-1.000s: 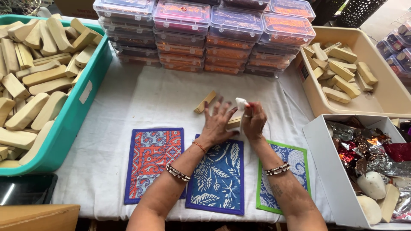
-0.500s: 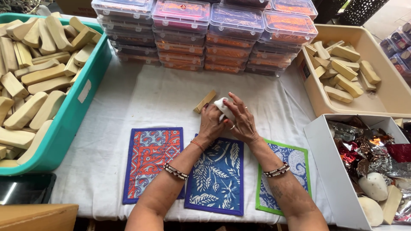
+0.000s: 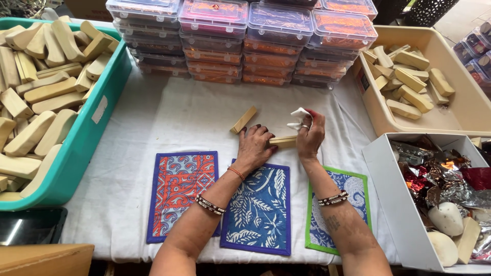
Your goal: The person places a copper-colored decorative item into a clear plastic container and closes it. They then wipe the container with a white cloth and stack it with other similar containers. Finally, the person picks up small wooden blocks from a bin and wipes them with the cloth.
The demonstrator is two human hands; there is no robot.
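Observation:
My left hand (image 3: 254, 144) lies on the white cloth and grips one end of a pale wooden block (image 3: 283, 141). My right hand (image 3: 311, 135) is at the block's other end and pinches a small crumpled white cloth (image 3: 299, 118) between thumb and fingers. A second wooden block (image 3: 244, 119) lies loose on the table just beyond my left hand. Both wrists carry beaded bracelets.
Three printed fabric mats lie near me: red-blue (image 3: 181, 194), blue leaf (image 3: 260, 209), green-edged (image 3: 335, 214). A teal bin (image 3: 87, 148) of wooden blocks stands left, a beige tray (image 3: 460, 110) of blocks right, stacked plastic boxes (image 3: 240, 41) behind, a white box (image 3: 394, 199) of foil wrappers at right.
My hands have come down from holding the cloth together above the table. The left hand now rests on the wooden block, and the right hand has moved right with the white cloth.

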